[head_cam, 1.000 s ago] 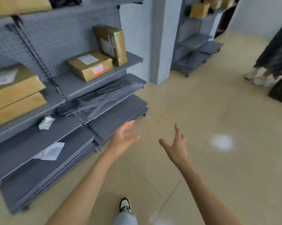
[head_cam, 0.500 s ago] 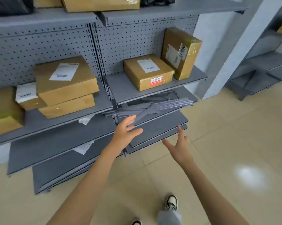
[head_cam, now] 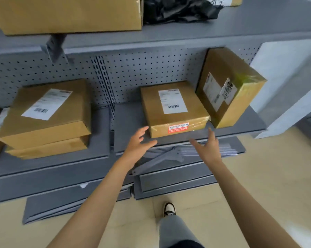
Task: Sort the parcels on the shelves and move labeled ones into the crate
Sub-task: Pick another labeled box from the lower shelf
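A flat brown parcel (head_cam: 172, 120) with a white barcode label on top and a red sticker on its front lies on the grey middle shelf (head_cam: 129, 122). My left hand (head_cam: 139, 145) is open just off its front left corner, not touching. My right hand (head_cam: 207, 146) is open below its front right corner, fingers spread. A taller labelled parcel (head_cam: 228, 86) leans against the pegboard to the right. On the left shelf a labelled box (head_cam: 45, 113) sits on a flatter box (head_cam: 49, 147). No crate is in view.
The top shelf holds a large box (head_cam: 66, 13) and a crumpled black bag (head_cam: 179, 9). Loose grey shelf panels and brackets (head_cam: 169, 156) lie under the middle shelf and on the tiled floor (head_cam: 269, 176). A white wall pillar (head_cam: 290, 83) stands right.
I have turned toward and closed in on the shelf. Both open hands have risen from floor level to the front edge of the flat labelled parcel.
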Available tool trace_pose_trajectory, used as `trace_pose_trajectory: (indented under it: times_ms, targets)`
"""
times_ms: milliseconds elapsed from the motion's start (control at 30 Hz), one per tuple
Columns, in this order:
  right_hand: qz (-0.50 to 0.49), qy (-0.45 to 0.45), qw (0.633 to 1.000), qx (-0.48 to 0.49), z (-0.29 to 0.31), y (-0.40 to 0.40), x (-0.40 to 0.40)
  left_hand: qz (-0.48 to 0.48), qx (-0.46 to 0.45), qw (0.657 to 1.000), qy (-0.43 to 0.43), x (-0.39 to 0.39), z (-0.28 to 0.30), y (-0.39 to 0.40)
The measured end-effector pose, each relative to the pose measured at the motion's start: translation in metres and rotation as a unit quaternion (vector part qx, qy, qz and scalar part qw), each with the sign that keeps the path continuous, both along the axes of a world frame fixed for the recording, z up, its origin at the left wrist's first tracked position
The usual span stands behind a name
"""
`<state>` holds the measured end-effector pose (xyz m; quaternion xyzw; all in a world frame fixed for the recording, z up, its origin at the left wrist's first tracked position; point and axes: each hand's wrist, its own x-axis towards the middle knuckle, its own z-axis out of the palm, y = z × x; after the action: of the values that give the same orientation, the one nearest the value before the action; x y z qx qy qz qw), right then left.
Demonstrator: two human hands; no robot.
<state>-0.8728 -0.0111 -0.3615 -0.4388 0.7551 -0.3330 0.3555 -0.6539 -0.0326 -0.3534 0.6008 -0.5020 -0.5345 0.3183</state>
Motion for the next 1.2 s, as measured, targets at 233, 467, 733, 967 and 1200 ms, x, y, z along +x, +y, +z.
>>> trace_pose_trajectory:
  times_ms: [233,467,733,967,1200]
  targets:
    - [0.064,0.082,0.994,0.035,0.019,-0.119,-0.040,0.080,0.028,0.996,-0.018,-0.027,-0.002,-0.066]
    - [0.146,0.003,0.983,0.108,-0.016,-0.168,-0.062,0.127,0.128,0.983,0.007,-0.035,-0.023,-0.107]
    - [0.122,-0.116,0.966,0.196,-0.040,-0.181,-0.075,0.121,0.170,0.978,0.008,-0.037,-0.034,-0.113]
    - [0.114,-0.073,0.991,0.004,-0.052,-0.137,-0.044,0.172,0.113,0.976,0.074,0.005,-0.035,-0.078]
    - [0.145,-0.085,0.983,-0.069,-0.046,-0.131,-0.016,0.210,0.085,0.972,0.065,0.031,-0.030,-0.069]
